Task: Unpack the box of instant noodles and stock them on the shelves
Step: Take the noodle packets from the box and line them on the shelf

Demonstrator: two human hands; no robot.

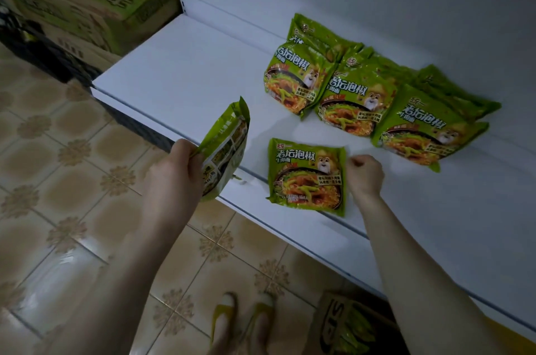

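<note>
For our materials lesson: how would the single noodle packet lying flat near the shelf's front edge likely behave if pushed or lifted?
The lone packet looks glossy, so it would probably slide easily on the smooth white shelf. It lies flat, so rolling or tipping seems unlikely. The left hand holds similar packets alone, suggesting they are light.

The white shelf (179, 70) lies bare across the frame's centre-left, open to a hand; stacked noodle packets (356, 93) block the upper right; a single packet (307, 176) lies at the front edge; sealed cartons (87, 3) wall off the upper left.
</note>
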